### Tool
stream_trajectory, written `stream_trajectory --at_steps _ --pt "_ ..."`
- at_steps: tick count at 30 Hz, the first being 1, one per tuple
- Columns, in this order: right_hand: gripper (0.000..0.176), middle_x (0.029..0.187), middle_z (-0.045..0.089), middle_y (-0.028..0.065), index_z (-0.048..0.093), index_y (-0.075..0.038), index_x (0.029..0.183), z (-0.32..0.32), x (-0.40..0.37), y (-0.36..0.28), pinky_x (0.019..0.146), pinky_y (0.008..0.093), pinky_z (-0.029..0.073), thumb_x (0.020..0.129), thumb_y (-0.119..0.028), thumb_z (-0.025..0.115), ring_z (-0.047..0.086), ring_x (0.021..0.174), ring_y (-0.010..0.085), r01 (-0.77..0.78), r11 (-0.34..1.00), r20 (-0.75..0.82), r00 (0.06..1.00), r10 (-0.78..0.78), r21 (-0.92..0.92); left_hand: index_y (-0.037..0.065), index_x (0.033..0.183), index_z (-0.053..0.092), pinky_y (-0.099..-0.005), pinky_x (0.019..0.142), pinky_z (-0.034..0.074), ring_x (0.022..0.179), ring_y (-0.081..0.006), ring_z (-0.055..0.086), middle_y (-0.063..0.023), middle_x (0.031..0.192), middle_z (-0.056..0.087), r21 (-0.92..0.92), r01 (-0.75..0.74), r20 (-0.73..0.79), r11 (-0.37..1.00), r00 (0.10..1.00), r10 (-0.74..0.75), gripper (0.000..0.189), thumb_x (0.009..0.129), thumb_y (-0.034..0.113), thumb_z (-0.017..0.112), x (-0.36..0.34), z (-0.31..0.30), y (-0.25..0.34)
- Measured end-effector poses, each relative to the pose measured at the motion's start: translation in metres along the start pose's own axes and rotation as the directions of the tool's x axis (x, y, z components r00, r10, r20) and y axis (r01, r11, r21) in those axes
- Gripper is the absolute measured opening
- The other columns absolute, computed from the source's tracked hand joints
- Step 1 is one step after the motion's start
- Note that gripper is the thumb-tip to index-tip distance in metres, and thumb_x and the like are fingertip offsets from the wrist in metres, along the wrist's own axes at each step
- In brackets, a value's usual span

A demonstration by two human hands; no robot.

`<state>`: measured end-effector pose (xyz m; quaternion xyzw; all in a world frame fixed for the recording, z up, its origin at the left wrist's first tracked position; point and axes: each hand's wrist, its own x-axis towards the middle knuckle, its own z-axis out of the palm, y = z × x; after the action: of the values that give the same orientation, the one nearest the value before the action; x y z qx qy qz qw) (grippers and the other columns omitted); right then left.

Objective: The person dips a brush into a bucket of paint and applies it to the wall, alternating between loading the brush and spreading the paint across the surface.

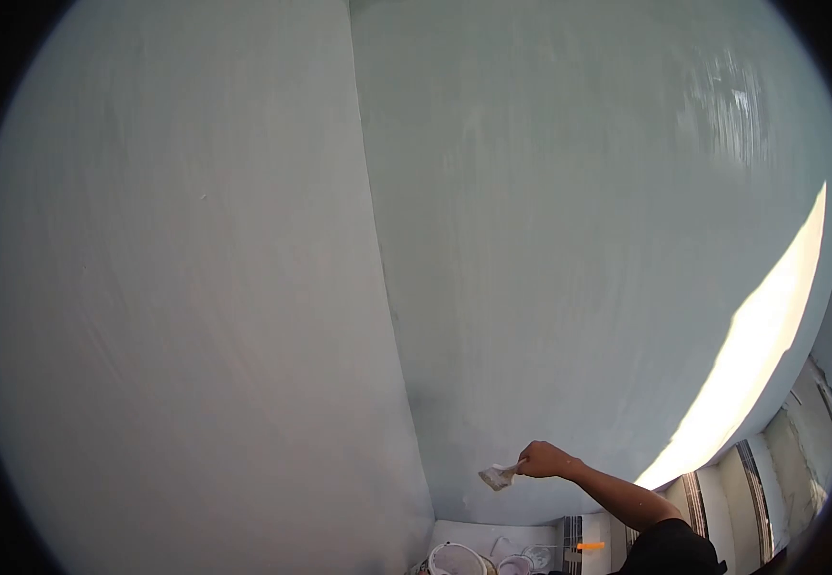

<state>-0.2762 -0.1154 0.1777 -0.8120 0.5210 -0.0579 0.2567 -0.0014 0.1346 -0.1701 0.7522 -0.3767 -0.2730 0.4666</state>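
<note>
My right hand (544,460) is closed around the handle of a paintbrush (498,476), held out low in the view. The brush head points left and looks pale, as if coated with paint. Behind it is the greenish-grey wall (550,287); whether the bristles touch it I cannot tell. Below the hand, at the bottom edge, stand a white bucket (456,560) and a smaller container (514,565). My left hand is out of the frame.
A paler wall (195,287) meets the greenish one at a vertical corner. Steps with dark striped edges (756,494) climb at the lower right. An orange object (590,546) lies near the containers. Bright sunlight (751,345) falls on the wall at right.
</note>
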Motion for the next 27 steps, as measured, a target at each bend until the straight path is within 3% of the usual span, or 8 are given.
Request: stream_trajectory --at_steps 1,3,6,9,13,18,19,27 --pt "0.034 0.077 0.071 0.0167 0.075 0.003 0.085 0.002 -0.004 0.006 0.066 0.036 0.056 0.079 -0.029 0.066 0.069 0.067 0.0262 -0.019 0.994 -0.012 1.0 0.021 0.104 -0.001 0.097 0.063 -0.0434 0.073 0.05 0.08 -0.0308 0.061 -0.0156 0.09 0.065 0.177 0.024 0.114 0.984 0.992 -0.045 0.037 0.078 0.027 0.077 -0.008 -0.037 0.076" --pt "0.029 0.075 0.072 0.0127 0.076 0.002 0.086 0.024 -0.014 0.016 0.062 0.0318 0.054 0.078 -0.025 0.068 0.068 0.063 0.0201 -0.095 0.933 0.016 0.995 0.096 0.347 -0.005 0.11 0.062 -0.0422 0.08 0.049 0.09 -0.0287 0.06 -0.0159 0.103 0.066 0.352 -0.121 0.04 0.928 0.993 0.114 0.042 0.083 0.026 0.072 -0.012 -0.04 0.098" --pt "0.024 0.075 0.071 0.0083 0.076 0.0 0.087 0.067 -0.026 0.03 0.06 0.0283 0.054 0.08 -0.023 0.073 0.067 0.063 0.014 -0.163 0.799 0.062 0.986 0.156 0.58 0.003 0.068 0.049 -0.0428 0.048 0.046 0.049 -0.0289 0.059 -0.0107 0.057 0.054 0.213 -0.261 -0.004 0.942 0.963 0.268 0.032 0.07 0.014 0.079 -0.016 -0.046 0.101" --pt "0.026 0.076 0.07 0.0084 0.074 0.001 0.087 0.113 -0.036 0.044 0.061 0.0279 0.054 0.086 -0.025 0.072 0.067 0.064 0.0148 -0.129 0.654 0.04 0.988 0.149 0.745 0.005 0.074 0.056 -0.0463 0.059 0.05 0.064 -0.0364 0.065 -0.0135 0.063 0.061 0.287 -0.088 -0.003 0.954 0.996 0.093 0.034 0.068 0.026 0.082 -0.02 -0.038 0.106" --pt "0.03 0.077 0.068 0.0081 0.068 0.002 0.088 0.173 -0.027 0.06 0.06 0.0273 0.054 0.092 -0.028 0.068 0.066 0.063 0.0156 -0.094 0.283 0.029 0.974 0.225 0.954 0.004 0.078 0.059 -0.0474 0.058 0.049 0.064 -0.037 0.065 -0.0145 0.065 0.063 0.414 -0.093 -0.008 0.906 0.994 0.106 0.032 0.071 0.027 0.08 -0.015 -0.026 0.131" --pt "0.038 0.093 0.066 0.0088 0.063 0.0 0.098 0.214 -0.04 0.085 0.075 0.0327 0.05 0.095 -0.038 0.063 0.068 0.088 0.0197 -0.388 -0.007 0.371 0.876 0.309 0.922 0.004 0.077 0.058 -0.0487 0.059 0.048 0.064 -0.0387 0.063 -0.0146 0.065 0.061 0.468 -0.023 -0.05 0.883 0.997 0.053 0.033 0.072 0.029 0.078 -0.027 -0.017 0.154" --pt "0.035 0.102 0.062 0.0113 0.059 -0.001 0.104 0.223 -0.035 0.088 0.089 0.0402 0.052 0.098 -0.035 0.059 0.063 0.107 0.0243 -0.453 -0.074 0.455 0.849 0.268 0.888 0.004 0.076 0.057 -0.049 0.059 0.047 0.064 -0.0387 0.063 -0.0144 0.064 0.06 0.466 -0.007 -0.061 0.885 0.997 0.04 0.033 0.073 0.03 0.078 -0.025 -0.017 0.159" --pt "0.04 0.114 0.06 0.014 0.055 -0.004 0.114 0.262 -0.035 0.067 0.088 0.048 0.053 0.098 -0.041 0.059 0.061 0.111 0.0309 -0.507 0.01 0.505 0.86 0.077 0.862 0.004 0.074 0.052 -0.0486 0.059 0.046 0.064 -0.04 0.061 -0.0149 0.063 0.058 0.342 0.146 -0.161 0.928 0.982 -0.095 0.031 0.077 0.026 0.073 -0.041 -0.01 0.175"
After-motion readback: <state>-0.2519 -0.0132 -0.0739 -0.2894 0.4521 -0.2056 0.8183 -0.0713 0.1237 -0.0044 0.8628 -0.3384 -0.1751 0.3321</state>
